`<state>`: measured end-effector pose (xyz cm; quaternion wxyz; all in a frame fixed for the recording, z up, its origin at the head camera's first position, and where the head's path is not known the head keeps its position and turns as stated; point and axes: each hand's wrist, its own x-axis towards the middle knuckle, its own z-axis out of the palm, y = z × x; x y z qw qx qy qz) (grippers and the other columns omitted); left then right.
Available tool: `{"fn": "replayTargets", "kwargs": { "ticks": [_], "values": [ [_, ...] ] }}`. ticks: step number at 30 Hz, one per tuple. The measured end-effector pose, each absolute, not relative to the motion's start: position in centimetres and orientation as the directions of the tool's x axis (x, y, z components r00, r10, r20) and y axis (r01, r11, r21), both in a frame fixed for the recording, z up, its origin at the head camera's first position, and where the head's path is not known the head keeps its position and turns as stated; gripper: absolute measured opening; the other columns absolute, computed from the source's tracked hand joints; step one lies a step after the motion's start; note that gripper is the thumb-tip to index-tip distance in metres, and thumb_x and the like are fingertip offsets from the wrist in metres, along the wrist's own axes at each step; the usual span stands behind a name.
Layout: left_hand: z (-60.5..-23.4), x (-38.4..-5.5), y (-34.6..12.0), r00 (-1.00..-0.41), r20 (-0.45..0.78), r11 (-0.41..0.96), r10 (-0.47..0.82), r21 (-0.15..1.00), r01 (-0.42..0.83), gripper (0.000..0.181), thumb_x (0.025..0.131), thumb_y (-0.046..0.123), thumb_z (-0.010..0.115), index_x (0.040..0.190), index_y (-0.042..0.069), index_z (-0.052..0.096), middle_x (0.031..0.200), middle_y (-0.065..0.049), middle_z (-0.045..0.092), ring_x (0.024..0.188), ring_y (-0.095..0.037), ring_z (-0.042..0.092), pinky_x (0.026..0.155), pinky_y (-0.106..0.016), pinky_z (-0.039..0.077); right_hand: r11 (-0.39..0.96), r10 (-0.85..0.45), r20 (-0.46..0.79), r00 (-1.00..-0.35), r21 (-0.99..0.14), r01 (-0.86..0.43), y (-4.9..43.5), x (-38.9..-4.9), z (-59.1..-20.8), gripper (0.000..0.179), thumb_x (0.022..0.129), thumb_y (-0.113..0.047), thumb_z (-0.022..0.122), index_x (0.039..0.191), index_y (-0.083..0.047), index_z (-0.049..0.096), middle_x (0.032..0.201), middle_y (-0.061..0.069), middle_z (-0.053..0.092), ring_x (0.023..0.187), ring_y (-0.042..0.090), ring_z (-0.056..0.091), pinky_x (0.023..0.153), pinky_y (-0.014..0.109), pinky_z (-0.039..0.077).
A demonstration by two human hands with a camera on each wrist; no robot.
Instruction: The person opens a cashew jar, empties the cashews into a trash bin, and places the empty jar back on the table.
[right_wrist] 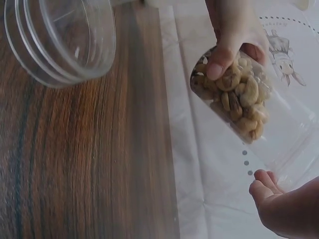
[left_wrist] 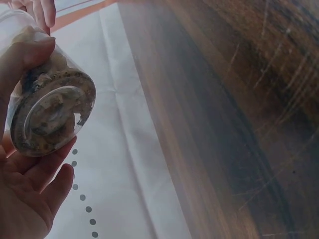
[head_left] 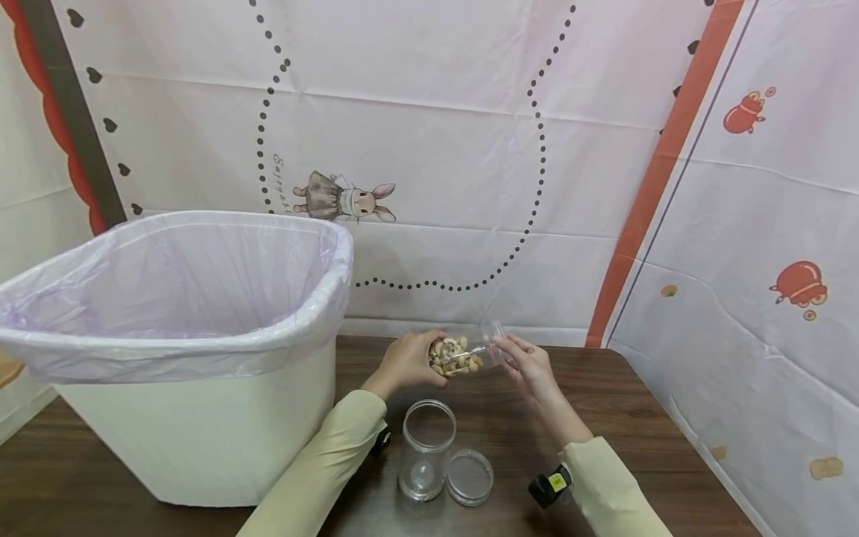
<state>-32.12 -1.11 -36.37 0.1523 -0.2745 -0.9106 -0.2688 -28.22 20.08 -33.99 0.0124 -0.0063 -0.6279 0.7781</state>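
Note:
A clear plastic jar [head_left: 479,344] of cashews [head_left: 452,358] lies tilted on its side above the table, its mouth end to the right. My left hand [head_left: 409,362] grips it near the base, thumb on one side and fingers on the other. The round base [left_wrist: 52,114] faces the left wrist view. At the mouth end, my right hand [head_left: 530,365] holds the rim with thumb and fingers; I cannot tell whether a lid is there. Cashews gather toward the base. Nearer me stand a second clear jar [head_left: 423,459], uncapped, and a round clear lid [head_left: 470,477] beside it.
A large white bin [head_left: 201,432] with a pale purple liner [head_left: 315,313] stands on the left of the dark wooden table [head_left: 637,418]. Printed cloth [head_left: 429,149] hangs behind and along the right side. Black wrist cameras [head_left: 550,485] sit on both forearms.

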Motion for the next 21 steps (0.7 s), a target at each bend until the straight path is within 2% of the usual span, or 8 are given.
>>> {"fn": "replayTargets", "kwargs": {
  "ticks": [3, 5, 10, 13, 15, 18, 21],
  "values": [
    [-36.4, -32.1, -1.1, -0.802, 0.425, 0.704, 0.420, 0.405, 0.583, 0.077, 0.048, 0.031, 0.084, 0.118, 0.015, 0.058, 0.099, 0.000, 0.066, 0.078, -0.015, 0.057, 0.067, -0.030, 0.046, -0.228, 0.017, 0.009, -1.000, -0.974, -0.013, 20.4, -28.2, -33.9, 0.069, 0.084, -0.012, 0.059, 0.138, 0.011, 0.023, 0.145, 0.018, 0.025, 0.124, 0.024, 0.037, 0.097, 0.027, 0.037],
    [-36.4, -32.1, -1.2, -0.802, 0.425, 0.704, 0.420, 0.405, 0.584, 0.077, 0.048, 0.031, 0.084, 0.118, 0.014, 0.058, 0.099, -0.001, 0.066, 0.078, -0.015, 0.058, 0.067, -0.030, 0.046, -0.244, 0.015, 0.013, -1.000, -0.970, -0.016, 20.7, -28.3, -34.0, 0.070, 0.084, -0.011, 0.059, 0.138, 0.012, 0.021, 0.144, 0.021, 0.025, 0.123, 0.025, 0.039, 0.099, 0.029, 0.035],
    [-36.3, -32.1, -1.2, -0.802, 0.428, 0.705, 0.417, 0.404, 0.583, 0.076, 0.049, 0.031, 0.084, 0.118, 0.014, 0.058, 0.098, 0.000, 0.066, 0.078, -0.015, 0.058, 0.067, -0.030, 0.046, -0.249, 0.027, 0.009, -1.000, -0.968, -0.016, 21.6, -28.5, -34.2, 0.070, 0.084, -0.009, 0.058, 0.138, 0.012, 0.019, 0.143, 0.023, 0.026, 0.101, 0.010, 0.056, 0.101, 0.033, 0.032],
    [-36.3, -32.0, -1.2, -0.803, 0.429, 0.708, 0.414, 0.402, 0.580, 0.075, 0.049, 0.032, 0.084, 0.118, 0.016, 0.058, 0.097, 0.001, 0.066, 0.077, -0.015, 0.057, 0.067, -0.030, 0.046, -0.240, 0.041, 0.000, -0.999, -0.971, -0.010, 22.2, -28.5, -34.3, 0.069, 0.085, -0.009, 0.058, 0.138, 0.012, 0.019, 0.143, 0.024, 0.027, 0.086, 0.001, 0.059, 0.103, 0.035, 0.030],
    [-36.2, -31.9, -1.2, -0.804, 0.430, 0.712, 0.412, 0.399, 0.578, 0.075, 0.049, 0.033, 0.084, 0.118, 0.016, 0.058, 0.096, 0.002, 0.066, 0.076, -0.014, 0.057, 0.066, -0.029, 0.045, -0.225, 0.047, -0.006, -0.999, -0.974, -0.005, 22.6, -28.6, -34.4, 0.068, 0.085, -0.009, 0.057, 0.138, 0.011, 0.019, 0.142, 0.026, 0.027, 0.083, -0.001, 0.059, 0.104, 0.035, 0.028],
    [-36.2, -31.9, -1.2, -0.804, 0.430, 0.716, 0.410, 0.394, 0.577, 0.075, 0.049, 0.034, 0.083, 0.117, 0.017, 0.058, 0.094, 0.002, 0.066, 0.075, -0.013, 0.056, 0.066, -0.028, 0.045, -0.213, 0.062, -0.015, -0.998, -0.977, 0.001, 23.2, -28.5, -34.6, 0.067, 0.084, -0.007, 0.057, 0.138, 0.012, 0.021, 0.141, 0.028, 0.027, 0.099, 0.006, 0.057, 0.104, 0.035, 0.027],
    [-36.1, -31.8, -1.2, -0.803, 0.433, 0.712, 0.410, 0.398, 0.578, 0.075, 0.049, 0.033, 0.084, 0.117, 0.016, 0.058, 0.094, 0.002, 0.066, 0.075, -0.014, 0.056, 0.066, -0.029, 0.045, -0.170, 0.070, -0.025, -0.997, -0.985, 0.013, 23.9, -28.5, -34.8, 0.068, 0.084, -0.007, 0.057, 0.139, 0.011, 0.020, 0.144, 0.024, 0.023, 0.122, 0.018, 0.041, 0.105, 0.034, 0.027]
  ]
}}
